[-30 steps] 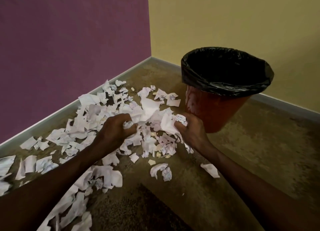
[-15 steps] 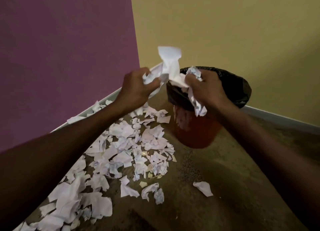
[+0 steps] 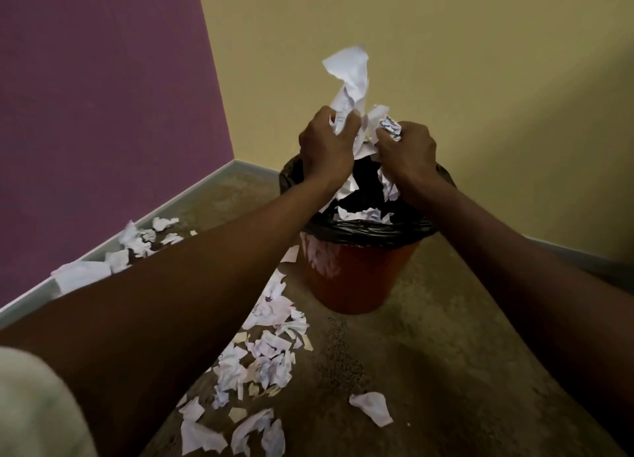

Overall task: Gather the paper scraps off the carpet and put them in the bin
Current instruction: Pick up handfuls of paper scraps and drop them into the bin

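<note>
You had your left hand (image 3: pixel 326 147) and right hand (image 3: pixel 408 151) each clenched around a bunch of paper scraps (image 3: pixel 350 79) right over the bin (image 3: pixel 360 268), and being light, limp and loose, they looked likely to flutter unless squeezed together from underneath.

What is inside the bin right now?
The red bin has a black liner, and a few white paper scraps lie inside near the front. Both hands and their paper bunches cover most of the opening, so its depth is hidden.
</note>
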`<state>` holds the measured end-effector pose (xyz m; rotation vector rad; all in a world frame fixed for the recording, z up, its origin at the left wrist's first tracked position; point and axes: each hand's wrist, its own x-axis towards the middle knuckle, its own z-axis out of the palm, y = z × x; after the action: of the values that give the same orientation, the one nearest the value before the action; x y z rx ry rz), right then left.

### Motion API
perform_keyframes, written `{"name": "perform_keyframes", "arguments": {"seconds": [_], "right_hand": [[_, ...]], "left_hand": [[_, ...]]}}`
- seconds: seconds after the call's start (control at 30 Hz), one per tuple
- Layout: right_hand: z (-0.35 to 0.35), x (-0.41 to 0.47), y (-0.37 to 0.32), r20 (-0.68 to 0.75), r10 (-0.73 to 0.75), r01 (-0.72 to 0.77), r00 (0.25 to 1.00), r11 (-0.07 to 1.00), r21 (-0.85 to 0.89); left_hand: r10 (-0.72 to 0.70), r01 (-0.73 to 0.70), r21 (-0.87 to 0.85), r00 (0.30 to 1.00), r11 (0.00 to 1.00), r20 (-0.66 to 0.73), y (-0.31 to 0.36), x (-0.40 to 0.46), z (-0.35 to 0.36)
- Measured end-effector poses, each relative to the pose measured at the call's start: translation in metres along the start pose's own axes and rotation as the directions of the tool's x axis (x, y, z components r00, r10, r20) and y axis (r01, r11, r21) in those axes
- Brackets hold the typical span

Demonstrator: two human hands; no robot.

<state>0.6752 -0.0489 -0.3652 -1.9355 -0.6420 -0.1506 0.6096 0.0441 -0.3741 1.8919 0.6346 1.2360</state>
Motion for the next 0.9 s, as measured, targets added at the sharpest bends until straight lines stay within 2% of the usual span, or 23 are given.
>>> {"name": "perform_keyframes", "arguments": {"seconds": [0.07,0.1,0.2,0.3,0.37,0.43,0.47,0.5,0.57,0.63,0.8,0.9], "right_hand": [[0.006,0.006,0.011,0.051,0.081,-0.078,0.995,0.995,-0.064],[0.008,0.008,0.015,0.091,0.132,-0.122,0.987,0.987,-0.102],[0.019,0.015,0.024,0.256,0.294,-0.282,0.921,0.956,-0.081],[0.022,0.016,0.021,0.332,0.435,-0.417,0.837,0.900,-0.128],[0.017,0.016,0.013,0.365,0.438,-0.395,0.822,0.899,-0.188],[0.014,0.016,0.014,0.408,0.370,-0.242,0.835,0.912,-0.330],[0.015,0.019,0.017,0.385,0.366,-0.242,0.847,0.911,-0.335],[0.014,0.017,0.015,0.349,0.399,-0.320,0.848,0.910,-0.262],[0.013,0.019,0.018,0.274,0.319,-0.246,0.907,0.931,-0.270],[0.012,0.023,0.017,0.201,0.296,-0.228,0.934,0.925,-0.303],[0.010,0.023,0.020,0.116,0.200,-0.180,0.973,0.970,-0.164],[0.009,0.009,0.008,0.166,0.142,-0.129,0.976,0.988,-0.089]], "left_hand": [[-0.126,0.116,0.078,0.982,0.990,0.138,-0.012,-0.001,0.007],[-0.210,0.192,0.099,0.950,0.976,0.230,-0.019,0.000,0.010],[-0.403,0.423,0.078,0.768,0.903,0.497,-0.025,0.001,0.012],[-0.479,0.529,0.084,0.676,0.844,0.560,-0.021,0.006,0.004],[-0.489,0.584,0.033,0.646,0.811,0.587,-0.012,0.010,-0.003],[-0.499,0.609,0.013,0.638,0.793,0.586,-0.001,0.012,-0.009],[-0.495,0.617,-0.002,0.635,0.787,0.593,0.003,0.014,-0.010],[-0.496,0.624,-0.015,0.635,0.781,0.592,0.005,0.015,-0.011],[-0.501,0.644,-0.041,0.631,0.764,0.592,0.009,0.015,-0.011],[-0.509,0.657,-0.054,0.630,0.752,0.586,0.009,0.014,-0.014],[-0.475,0.602,-0.193,0.755,0.775,0.452,0.009,0.020,-0.028],[-0.433,0.539,-0.261,0.822,0.801,0.370,0.011,0.020,-0.041]]}}
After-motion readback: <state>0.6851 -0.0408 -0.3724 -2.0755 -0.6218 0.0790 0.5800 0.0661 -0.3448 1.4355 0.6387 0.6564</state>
